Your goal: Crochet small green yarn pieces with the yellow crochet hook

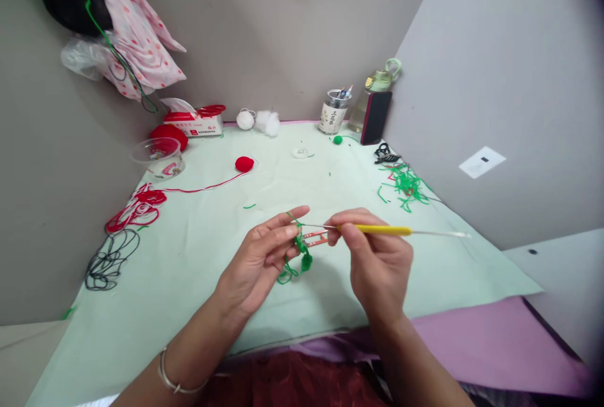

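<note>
My left hand (257,253) pinches a small piece of green crochet work (304,256) between thumb and fingers, with its index finger stretched out and green yarn over it. Loose green loops hang below the fingers. My right hand (380,262) is closed round the yellow grip of a crochet hook (384,229). The hook's thin metal tip points left and reaches the green work at my left fingertips; its other metal end sticks out to the right. Between the hands shows an orange forked object (316,239), partly hidden; I cannot tell whether it is held or lies on the table.
On the pale green cloth (189,294) lie a red yarn ball (244,164), tangled red and white yarn (139,206), black cord (111,262) and green scraps (408,187). Behind stand a tissue box (202,125), a plastic tub (165,165), a pen jar (334,114), a phone (376,117) and a bottle (361,108).
</note>
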Demonstrator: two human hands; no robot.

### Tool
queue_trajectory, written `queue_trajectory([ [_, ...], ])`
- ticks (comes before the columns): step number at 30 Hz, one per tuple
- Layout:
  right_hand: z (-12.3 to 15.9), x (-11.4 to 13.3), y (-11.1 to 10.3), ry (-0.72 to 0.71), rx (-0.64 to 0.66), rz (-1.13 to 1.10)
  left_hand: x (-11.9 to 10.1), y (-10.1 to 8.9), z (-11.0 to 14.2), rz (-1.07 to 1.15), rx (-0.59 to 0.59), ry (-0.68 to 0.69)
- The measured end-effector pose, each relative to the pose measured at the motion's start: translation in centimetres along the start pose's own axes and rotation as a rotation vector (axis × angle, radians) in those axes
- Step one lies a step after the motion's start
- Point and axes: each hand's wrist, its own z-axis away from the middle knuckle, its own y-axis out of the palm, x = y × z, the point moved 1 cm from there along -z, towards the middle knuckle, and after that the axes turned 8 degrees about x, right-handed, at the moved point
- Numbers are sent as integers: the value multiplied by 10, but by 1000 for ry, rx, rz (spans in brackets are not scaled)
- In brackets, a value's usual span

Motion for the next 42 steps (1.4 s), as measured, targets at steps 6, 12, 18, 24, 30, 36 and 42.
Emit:
queue_trajectory([
  [6,0,-1,10,149,70,-236,4,6,2,-130,30,109],
  [12,-2,6,20,41,70,-52,15,1,-4,8,-5,119],
  [18,-17,-9,-12,95,528,254,0,-14,-6,65,-18,118],
  [24,-21,-50,-45,-6,966,771,-35,-30,-6,-62,4,93],
  [30,-32,-59,-56,63,813,730,-44,-38,-12,-253,68,15],
  [36,-52,-39,-43,24,666,487,-33,-43,-14,-291,69,-23],
  [42,-63,-33,-25,-199,688,653,-29,-44,-17,-259,93,-29],
])
